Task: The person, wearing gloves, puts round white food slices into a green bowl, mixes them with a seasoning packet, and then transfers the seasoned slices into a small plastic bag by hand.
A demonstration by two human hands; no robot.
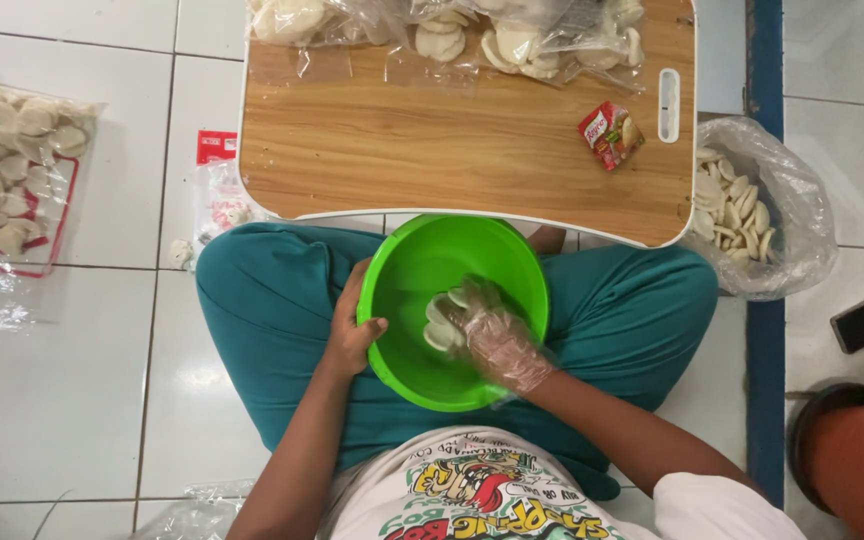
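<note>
Now, left hand [350,335] grip clamping green bowl [422,260] rim, gloved right hand [497,340] grip loosely around crackers [439,318] inside.

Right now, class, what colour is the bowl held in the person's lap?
Bright green; the bowl shows best in the head view.

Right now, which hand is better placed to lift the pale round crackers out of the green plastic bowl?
Right. The right hand, in a clear plastic glove, is already inside the green plastic bowl on the pale round crackers; the left hand grips the rim.
</note>
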